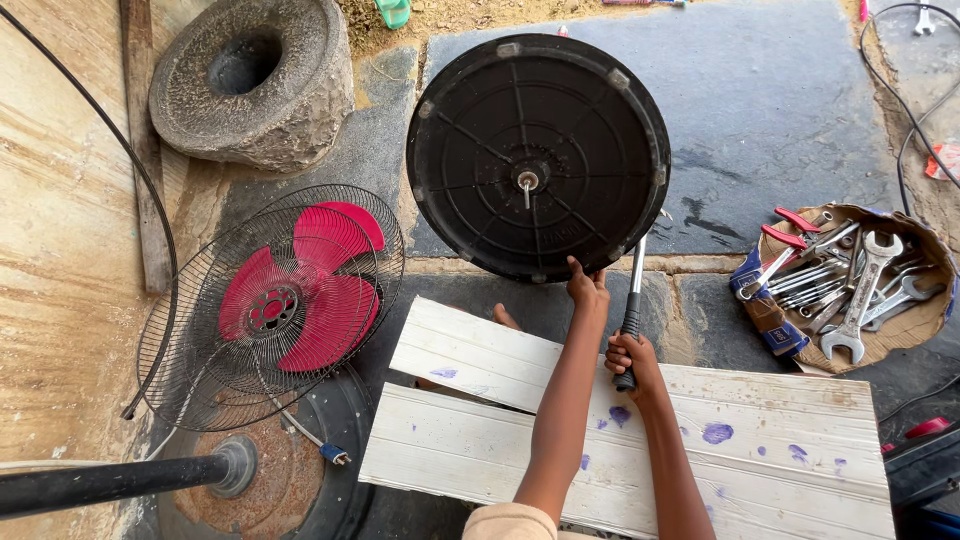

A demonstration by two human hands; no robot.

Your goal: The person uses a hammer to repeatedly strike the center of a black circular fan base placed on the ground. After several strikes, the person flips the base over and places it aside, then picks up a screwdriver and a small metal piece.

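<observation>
The left hand (588, 287) gripped the lower rim of the round black base (538, 157), at about six o'clock on the disc, and held it upright on its edge so that the ribbed underside and the bolt in its centre faced the person. The right hand (630, 356) was clenched around the black handle of a metal tool (634, 300), whose shaft rose toward five o'clock of the disc and went behind the rim; its tip was hidden. Both forearms crossed the white boards (640, 430), which lay like a work surface. At nine o'clock from the base lay the fan cage with red blades (280, 300), and at three o'clock a cardboard tray of spanners (850, 290) was near the right hand for easy reach.
</observation>
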